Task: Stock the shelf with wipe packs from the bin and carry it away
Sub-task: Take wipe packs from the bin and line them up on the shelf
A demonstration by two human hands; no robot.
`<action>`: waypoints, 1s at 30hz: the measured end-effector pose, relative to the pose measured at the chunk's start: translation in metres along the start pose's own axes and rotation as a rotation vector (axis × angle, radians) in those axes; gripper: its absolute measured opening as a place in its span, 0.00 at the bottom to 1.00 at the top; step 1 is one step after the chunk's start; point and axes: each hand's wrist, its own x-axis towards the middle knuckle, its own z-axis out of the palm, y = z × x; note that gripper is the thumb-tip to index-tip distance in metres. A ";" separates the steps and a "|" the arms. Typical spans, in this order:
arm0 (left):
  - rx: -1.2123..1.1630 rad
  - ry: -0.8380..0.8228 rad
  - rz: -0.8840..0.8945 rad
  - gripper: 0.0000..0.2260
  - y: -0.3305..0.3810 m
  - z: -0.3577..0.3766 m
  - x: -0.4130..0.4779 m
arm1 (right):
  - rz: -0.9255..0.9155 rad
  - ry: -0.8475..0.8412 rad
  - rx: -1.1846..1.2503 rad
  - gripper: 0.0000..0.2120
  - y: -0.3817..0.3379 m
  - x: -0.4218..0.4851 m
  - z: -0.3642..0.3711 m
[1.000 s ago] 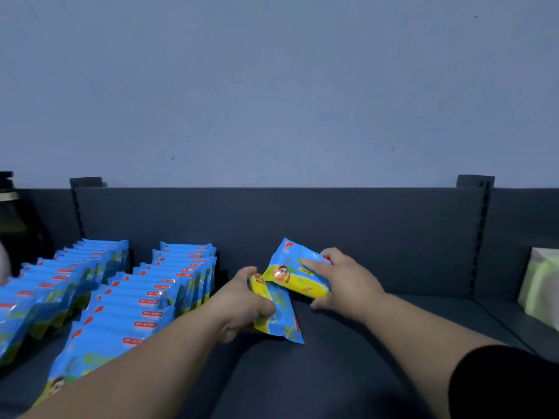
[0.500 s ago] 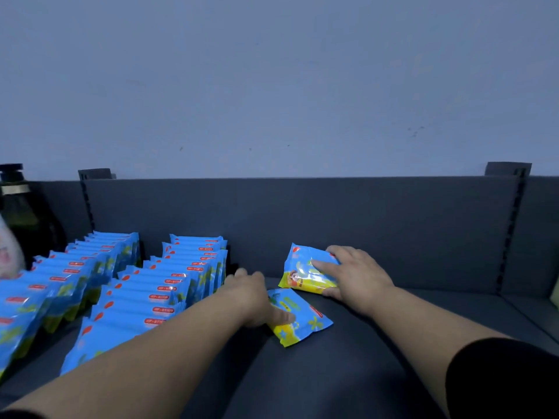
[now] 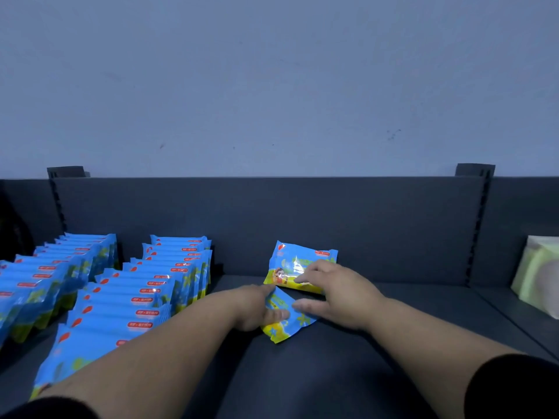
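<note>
two loose wipe packs on the shelf (image 3: 302, 382) right now. the standing pack (image 3: 298, 258) is up on its long edge at the back, right by the back panel (image 3: 302, 219). it's blue on top and yellow along the bottom, with a cartoon figure on the front and a small red label in the corner, writing too tiny to read. the flat pack (image 3: 290, 326) lies just in front of it, turned diagonal.

the right hand (image 3: 338, 294) has its fingers resting bent on the standing pack's face, not wrapped round it, and the thumb reaches down onto the flat pack. the left hand (image 3: 254, 306) lies on the flat pack's left side, fingers straight, pressing rather than clutching.

left of that are two rows of the same blue packs on edge, the inner row (image 3: 142, 294) and the outer row (image 3: 51, 276). each pack has a red strip label, unreadable, and they overlap too much for me to count. one pale green pack (image 3: 538, 279) sits far right.

vs half a second ago: more of the standing pack's face shows, and the right thumb has come onto the flat pack. a second ago both packs were up in the hands.
</note>
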 end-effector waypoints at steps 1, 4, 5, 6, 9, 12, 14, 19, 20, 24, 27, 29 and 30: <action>0.006 0.008 -0.017 0.36 0.000 0.001 0.001 | 0.009 -0.041 0.026 0.28 -0.002 -0.002 0.001; -0.018 0.074 -0.077 0.38 -0.002 0.006 0.004 | 0.051 -0.123 0.081 0.30 -0.004 -0.008 0.004; -0.057 0.110 -0.096 0.39 -0.002 0.007 0.005 | 0.071 -0.134 0.111 0.30 -0.004 -0.009 0.003; -0.103 0.147 -0.106 0.39 -0.002 0.007 0.005 | 0.097 -0.145 0.157 0.31 -0.003 -0.010 0.003; -0.241 0.242 -0.124 0.37 -0.001 0.009 0.005 | 0.176 -0.168 0.332 0.37 -0.002 -0.008 0.003; -0.294 0.295 -0.144 0.38 0.003 0.009 0.003 | 0.208 -0.188 0.446 0.40 0.002 -0.006 0.008; -0.241 0.288 -0.160 0.39 0.003 0.005 0.000 | 0.213 -0.207 0.490 0.40 0.004 -0.005 0.010; -0.065 0.159 -0.241 0.48 -0.005 -0.006 -0.004 | 0.231 -0.171 0.502 0.41 0.008 0.000 0.009; -0.063 0.174 -0.241 0.47 -0.005 -0.008 -0.005 | 0.231 -0.129 0.462 0.41 0.008 0.000 0.008; -0.131 0.352 -0.160 0.38 0.002 -0.016 -0.006 | 0.219 -0.004 0.423 0.41 0.011 0.004 0.003; -0.206 0.440 -0.075 0.35 0.005 -0.014 -0.001 | 0.235 0.025 0.501 0.39 0.014 0.007 0.006; -0.269 0.518 -0.056 0.35 0.005 -0.011 0.002 | 0.244 0.039 0.533 0.38 0.014 0.007 0.007; -0.303 0.560 -0.053 0.35 0.005 -0.010 0.004 | 0.245 0.041 0.537 0.37 0.014 0.007 0.008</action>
